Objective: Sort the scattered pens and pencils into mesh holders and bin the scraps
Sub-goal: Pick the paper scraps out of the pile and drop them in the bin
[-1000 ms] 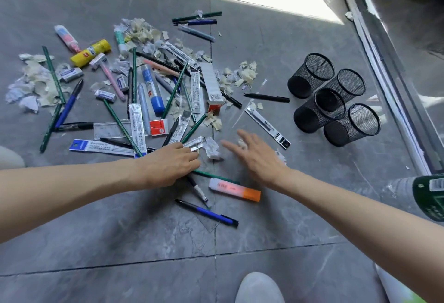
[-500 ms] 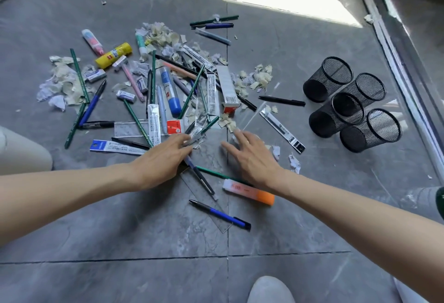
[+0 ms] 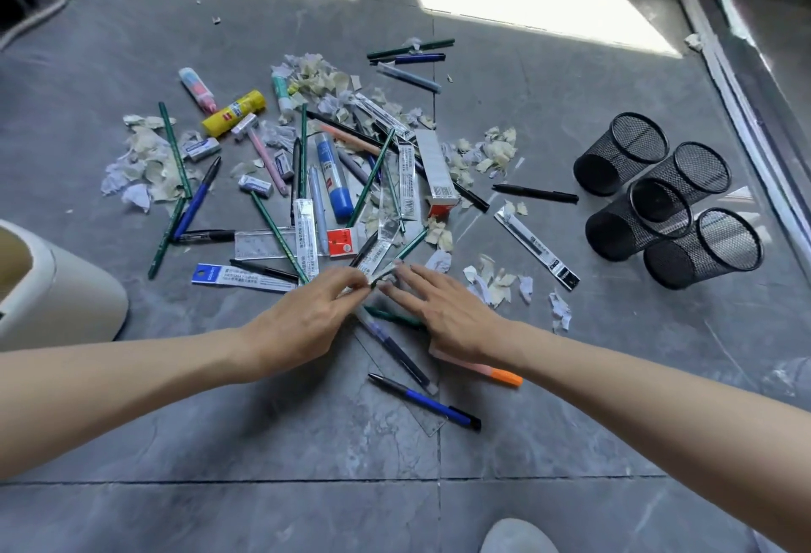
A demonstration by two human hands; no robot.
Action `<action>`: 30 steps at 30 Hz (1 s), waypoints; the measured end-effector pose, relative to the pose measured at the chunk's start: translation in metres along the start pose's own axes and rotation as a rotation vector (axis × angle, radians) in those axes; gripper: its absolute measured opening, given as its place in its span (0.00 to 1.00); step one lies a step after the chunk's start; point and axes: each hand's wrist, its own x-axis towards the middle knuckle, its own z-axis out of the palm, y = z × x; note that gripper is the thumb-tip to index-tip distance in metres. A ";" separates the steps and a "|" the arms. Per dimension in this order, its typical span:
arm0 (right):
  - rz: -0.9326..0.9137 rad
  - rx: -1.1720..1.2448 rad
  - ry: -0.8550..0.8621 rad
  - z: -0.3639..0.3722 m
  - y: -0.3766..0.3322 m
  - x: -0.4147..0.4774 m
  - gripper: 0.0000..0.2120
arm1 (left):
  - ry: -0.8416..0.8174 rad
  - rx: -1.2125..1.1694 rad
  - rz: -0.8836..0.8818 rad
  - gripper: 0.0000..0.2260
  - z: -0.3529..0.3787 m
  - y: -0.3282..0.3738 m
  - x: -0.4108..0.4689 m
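**Obs:** Your left hand [image 3: 303, 324] sits at the near edge of the pile [image 3: 333, 183], thumb and forefinger pinched narrow on a clear packet [image 3: 373, 256] that slants up into the pile. Why grip there?

**Note:** The near end is the only free one; the far end is tucked among green pencils [image 3: 373, 175]. Pinching the free end lets you draw it out without dragging the rest. Whether the packet is lifted or only touched, I cannot tell.

**Obs:** And your right hand [image 3: 443, 311]?

**Note:** Fingers spread wide and flat, holding nothing, just right of the pile's near edge. It lies over a green pencil [image 3: 395, 317] and the pale end of an orange marker [image 3: 500, 374]. Judged: it steadies loose items while the left one pulls.

**Obs:** Where does everything stand?

**Note:** Pens, pencils, erasers and glue sticks are scattered in the pile. Paper scraps [image 3: 145, 166] lie along its left side, its far side and its right side. A blue pen [image 3: 425, 401] lies on a clear ruler [image 3: 408, 403] nearer you than the pile. Four black mesh holders [image 3: 667, 210] are clustered well to the right of the pile, tipped on their sides, mouths facing away from the pile, apparently empty. A pale bin [image 3: 57, 289] is to the pile's left.

**Obs:** Progress?

**Note:** Judged early: no holder filled, scraps unbinned. Stand the holders upright before loading them.
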 end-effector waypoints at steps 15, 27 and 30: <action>0.082 -0.163 -0.001 -0.006 0.000 0.013 0.28 | -0.236 0.316 -0.120 0.12 0.006 -0.003 0.028; 0.205 -0.114 0.122 -0.010 0.009 0.025 0.28 | -0.266 0.024 -0.578 0.18 -0.004 -0.004 0.036; 0.193 -0.095 0.116 -0.008 0.005 0.037 0.31 | -0.269 0.040 -0.628 0.16 -0.002 -0.002 0.045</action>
